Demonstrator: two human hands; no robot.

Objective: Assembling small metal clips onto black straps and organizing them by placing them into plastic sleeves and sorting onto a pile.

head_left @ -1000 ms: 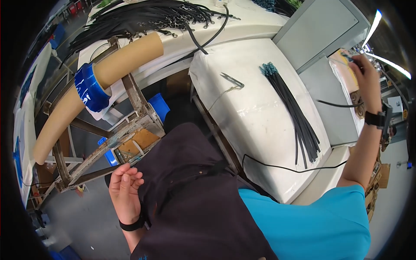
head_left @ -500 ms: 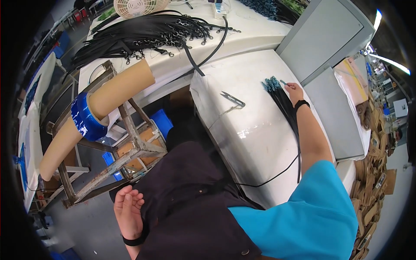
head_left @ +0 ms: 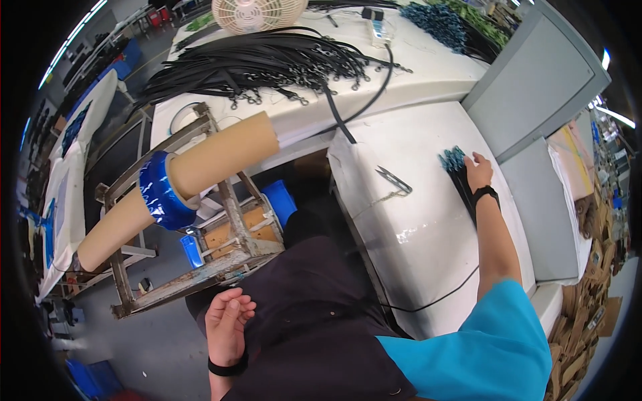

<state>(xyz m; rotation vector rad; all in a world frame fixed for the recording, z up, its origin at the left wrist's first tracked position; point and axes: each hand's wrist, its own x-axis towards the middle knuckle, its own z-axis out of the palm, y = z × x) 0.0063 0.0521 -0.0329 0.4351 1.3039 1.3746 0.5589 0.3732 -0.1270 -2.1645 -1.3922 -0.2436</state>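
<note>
My right hand (head_left: 479, 172) is at the right side of the white table, beside a bundle of black straps (head_left: 461, 189) with blue-green ends (head_left: 452, 159). Its fingers are a little apart, with nothing visible between them; the forearm covers part of the straps. Over my dark apron (head_left: 294, 301), my left hand (head_left: 227, 324) is raised, palm up, its fingers loosely curled and empty. A pair of thread snips (head_left: 394, 179) lies on the white table left of the bundle, touching a bit of loose thread.
A brown cardboard tube (head_left: 224, 150) with a blue tape roll (head_left: 160, 190) around it rests across a worn metal frame (head_left: 194, 271) at left. Black straps with metal clips (head_left: 267, 63) are heaped behind, near a fan (head_left: 257, 15). A grey panel (head_left: 535, 73) stands at right.
My right hand has let go of the blue-green strap end it pinched, and that end now lies with the bundle. The whole view has shifted; my left hand keeps its loose curl.
</note>
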